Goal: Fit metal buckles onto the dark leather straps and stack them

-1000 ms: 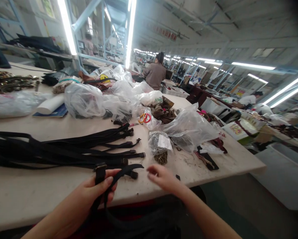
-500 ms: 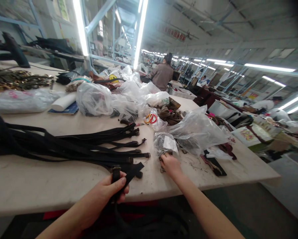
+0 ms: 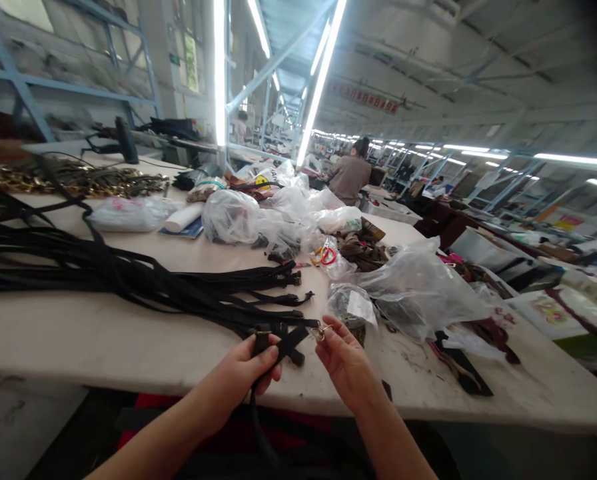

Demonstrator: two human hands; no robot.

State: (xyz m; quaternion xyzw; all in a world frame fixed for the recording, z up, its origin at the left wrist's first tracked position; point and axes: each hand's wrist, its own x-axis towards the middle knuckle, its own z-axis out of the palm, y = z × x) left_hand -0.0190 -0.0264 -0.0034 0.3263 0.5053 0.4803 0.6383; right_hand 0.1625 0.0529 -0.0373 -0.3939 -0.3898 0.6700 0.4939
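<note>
Between the thumb and fingers of my left hand (image 3: 262, 365) is a black strap (image 3: 295, 339), its flat end sticking out to the right and a dark metal buckle (image 3: 262, 330) above the thumb. The rest of it hangs below the hand. My right hand (image 3: 347, 363) pinches a small shiny metal clasp (image 3: 320, 332) just right of the strap end; its exact shape is too small to make out. Behind the right hand lies an open clear plastic bag (image 3: 348, 300) with a white label. A bundle of black straps (image 3: 178, 293) with buckled ends stretches leftward.
Scissors (image 3: 324, 256) with red and yellow handles lie among clear plastic bags (image 3: 231, 217). A large plastic bag (image 3: 423, 287) and dark strap pieces (image 3: 461, 367) cover the table's right side. Brass-coloured hardware (image 3: 78, 177) is heaped at far left. A person (image 3: 351, 173) is further back.
My right hand has come away from the labelled plastic bag toward my left hand, with a metal clasp now in its fingers. My left hand keeps the strap. The view has turned left.
</note>
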